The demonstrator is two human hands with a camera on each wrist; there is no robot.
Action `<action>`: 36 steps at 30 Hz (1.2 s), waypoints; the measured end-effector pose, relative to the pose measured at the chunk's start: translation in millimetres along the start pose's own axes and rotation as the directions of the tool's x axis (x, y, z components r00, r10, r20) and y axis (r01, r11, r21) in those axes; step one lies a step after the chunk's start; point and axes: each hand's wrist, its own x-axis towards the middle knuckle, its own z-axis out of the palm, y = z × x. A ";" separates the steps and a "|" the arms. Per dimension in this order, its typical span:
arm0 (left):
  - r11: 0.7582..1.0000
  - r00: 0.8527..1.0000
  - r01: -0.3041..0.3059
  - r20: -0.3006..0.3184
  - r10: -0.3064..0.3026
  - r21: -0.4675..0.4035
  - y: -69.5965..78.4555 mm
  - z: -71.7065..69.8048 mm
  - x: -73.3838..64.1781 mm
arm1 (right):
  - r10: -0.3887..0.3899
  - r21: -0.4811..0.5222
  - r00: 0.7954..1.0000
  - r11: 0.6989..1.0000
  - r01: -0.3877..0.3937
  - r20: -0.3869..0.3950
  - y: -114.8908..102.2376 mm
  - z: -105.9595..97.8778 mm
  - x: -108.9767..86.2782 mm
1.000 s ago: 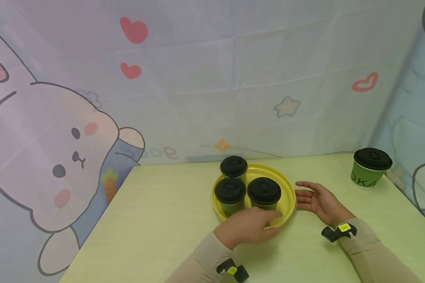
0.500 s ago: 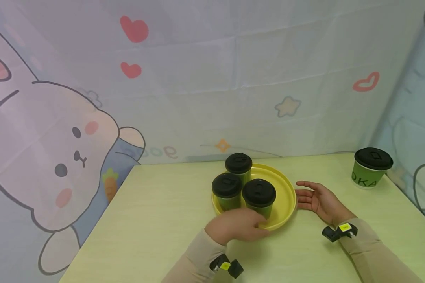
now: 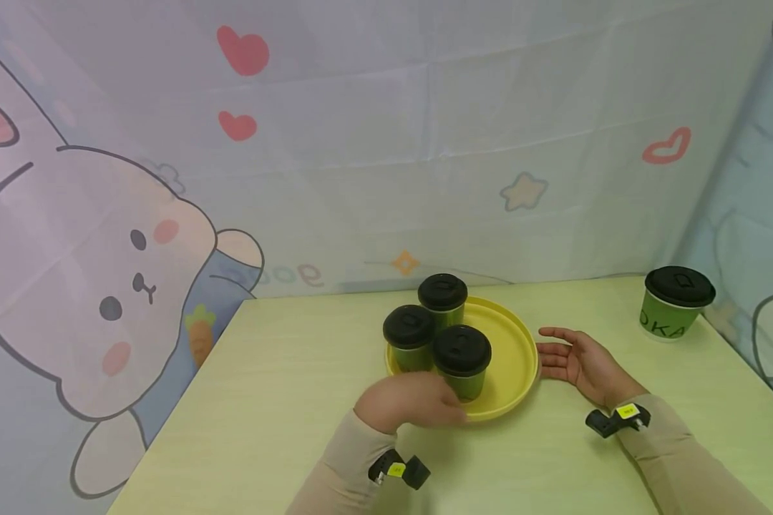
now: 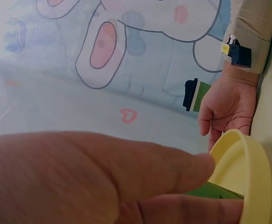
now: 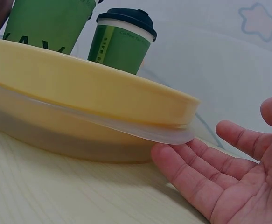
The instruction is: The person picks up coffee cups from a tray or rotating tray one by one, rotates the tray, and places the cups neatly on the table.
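A round yellow tray (image 3: 514,357) carries three green paper cups with black lids, grouped on its left half: a front cup (image 3: 462,352), a left cup (image 3: 409,327) and a back cup (image 3: 442,293). At the near rim is my left hand (image 3: 411,402), its fingers reaching over beside the front cup. The left wrist view shows its thumb (image 4: 173,165) straight, above the rim, and a straight finger ending right at the rim. My right hand (image 3: 576,366) lies palm inward at the tray's right side, its fingertips by the translucent lower edge (image 5: 173,136), as the right wrist view shows.
Another lidded green cup (image 3: 673,304) stands at the table's back right. The pale yellow table (image 3: 309,372) reaches back to a cloth backdrop (image 3: 361,179) with a rabbit, hearts and a star.
My left hand has slid left along the near rim. The cups have moved round clockwise: back cup rightward, left cup away, front cup leftward. My right hand has stayed put.
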 end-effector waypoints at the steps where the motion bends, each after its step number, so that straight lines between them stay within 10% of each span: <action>1: 1.000 1.000 0.011 0.000 -0.011 0.008 -0.4 -0.8 -0.8 | 0.000 -0.001 1.000 1.000 0.000 0.000 -0.1 -0.2 -0.1; 7: 0.998 0.999 0.042 -0.018 -0.042 0.042 4.3 -3.8 -6.9 | -0.011 -0.007 1.000 1.000 0.011 0.012 -0.3 0.2 -1.2; 23: 0.949 0.941 -0.299 -0.135 0.311 0.103 41.4 24.4 12.3 | -0.025 -0.035 1.000 0.999 0.025 0.011 0.9 1.8 -0.7; 29: 0.936 0.923 -0.344 -0.155 0.351 0.070 39.7 39.5 27.9 | -0.023 -0.039 1.000 0.999 0.023 0.009 0.8 1.4 -1.1; 36: 0.944 0.935 -0.328 -0.133 0.329 0.032 35.1 42.0 33.6 | -0.039 -0.055 0.999 0.998 0.041 0.026 -0.2 2.5 -2.0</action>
